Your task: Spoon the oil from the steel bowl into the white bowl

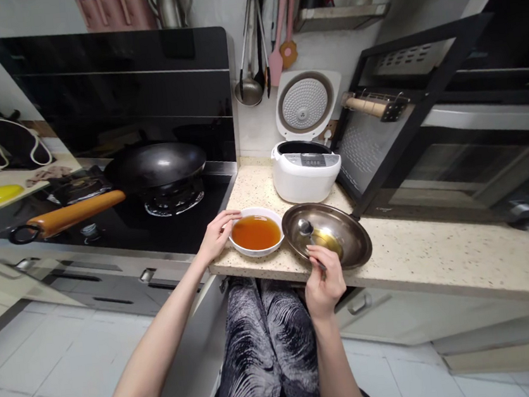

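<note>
A white bowl of orange-brown liquid stands near the counter's front edge. My left hand holds its left rim, with the fingers laid along the edge. Right beside the bowl sits a wide metal basin, with a small pool of yellowish liquid at its bottom. My right hand is closed round the handle of a metal spoon. The spoon's head is over the inside of the basin; whether it touches the metal I cannot tell.
A white rice cooker with its lid raised stands behind the basin. To the left, a black wok with an orange-brown handle is on the gas stove. An oven stands at the right. Utensils, including a ladle, hang on the wall.
</note>
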The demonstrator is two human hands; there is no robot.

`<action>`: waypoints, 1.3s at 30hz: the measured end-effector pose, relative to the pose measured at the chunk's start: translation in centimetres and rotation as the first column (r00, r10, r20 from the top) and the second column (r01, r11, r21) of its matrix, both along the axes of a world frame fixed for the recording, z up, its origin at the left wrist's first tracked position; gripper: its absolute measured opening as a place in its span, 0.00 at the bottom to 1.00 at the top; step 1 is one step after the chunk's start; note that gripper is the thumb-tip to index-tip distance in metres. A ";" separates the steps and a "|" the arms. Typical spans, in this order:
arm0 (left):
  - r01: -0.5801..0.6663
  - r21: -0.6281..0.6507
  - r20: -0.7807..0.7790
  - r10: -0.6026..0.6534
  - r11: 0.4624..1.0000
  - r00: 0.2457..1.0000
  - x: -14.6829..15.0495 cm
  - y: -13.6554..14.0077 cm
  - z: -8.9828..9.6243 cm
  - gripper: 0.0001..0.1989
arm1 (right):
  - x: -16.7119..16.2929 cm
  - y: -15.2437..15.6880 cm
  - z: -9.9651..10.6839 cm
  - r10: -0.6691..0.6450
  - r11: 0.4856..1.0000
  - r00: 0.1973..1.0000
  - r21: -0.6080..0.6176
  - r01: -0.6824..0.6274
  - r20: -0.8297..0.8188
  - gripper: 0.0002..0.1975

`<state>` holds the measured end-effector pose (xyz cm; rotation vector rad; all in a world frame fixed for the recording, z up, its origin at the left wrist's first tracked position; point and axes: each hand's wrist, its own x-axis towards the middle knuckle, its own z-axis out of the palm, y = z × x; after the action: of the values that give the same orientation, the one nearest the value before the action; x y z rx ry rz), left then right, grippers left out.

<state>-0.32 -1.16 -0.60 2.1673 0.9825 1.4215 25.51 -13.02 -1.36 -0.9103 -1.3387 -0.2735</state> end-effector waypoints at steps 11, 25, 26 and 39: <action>0.004 -0.002 0.000 -0.004 1.000 1.000 -0.1 0.1 -0.3 0.18 | -3.5 -0.5 -0.3 0.212 0.976 0.967 -0.009 -0.216 -0.143 0.08; 0.012 -0.011 0.024 -0.012 1.000 1.000 0.1 -0.1 0.0 0.18 | -5.1 0.4 -0.9 0.248 0.963 0.966 -0.093 -0.254 -0.067 0.08; 0.011 -0.012 0.025 -0.011 1.000 1.000 0.1 -0.1 0.0 0.18 | -5.1 0.4 -0.9 0.250 0.962 0.966 -0.096 -0.255 -0.066 0.08; 0.013 -0.012 0.018 -0.013 1.000 1.000 0.1 -0.1 0.0 0.18 | -5.2 0.6 -1.1 0.254 0.957 0.964 -0.125 -0.262 -0.075 0.08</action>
<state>-0.21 -1.22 -0.64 2.1450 0.9666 1.4232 20.35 -12.40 -2.47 -0.8361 -1.4169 0.0451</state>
